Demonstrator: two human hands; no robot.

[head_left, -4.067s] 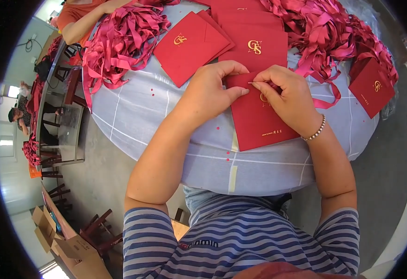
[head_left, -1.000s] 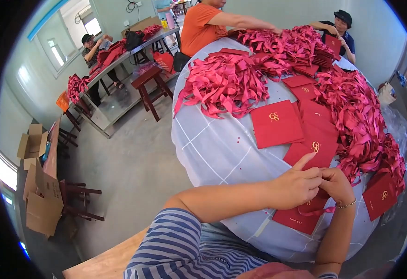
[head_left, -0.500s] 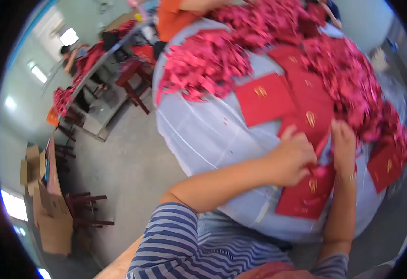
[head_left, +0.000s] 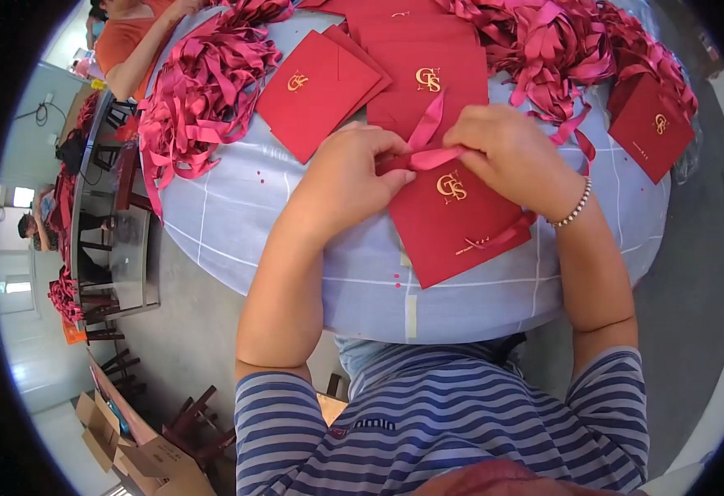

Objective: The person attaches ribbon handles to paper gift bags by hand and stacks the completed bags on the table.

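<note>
My left hand (head_left: 337, 178) and right hand (head_left: 515, 157) come together over a flat, rectangular red paper pouch (head_left: 428, 240) with a gold lettered emblem. The thumb and forefinger of my left hand are closed in a pinch on a glossy pink satin ribbon (head_left: 437, 158) near the pouch's upper edge. The fingers of my right hand are pinched on the same ribbon, just beside the left, with a short span running between them. One loose ribbon tip points up and away from me; another stretch of pink ribbon curls over the pouch's lower right part.

The pouch lies tilted in front of me on the round bench, which is covered by a pale blue-grey cloth (head_left: 337, 302) with thin white grid lines. Beyond my fingers, a row of overlapping red paper pouches (head_left: 449, 58) spreads away; left of it sit a few stacked red pouches (head_left: 316, 99), and left again a tangled heap of pink ribbons (head_left: 200, 103). A beaded bracelet (head_left: 575, 211) circles my right wrist. At upper left, a person in an orange top (head_left: 122, 50) reaches over the bench.
</note>
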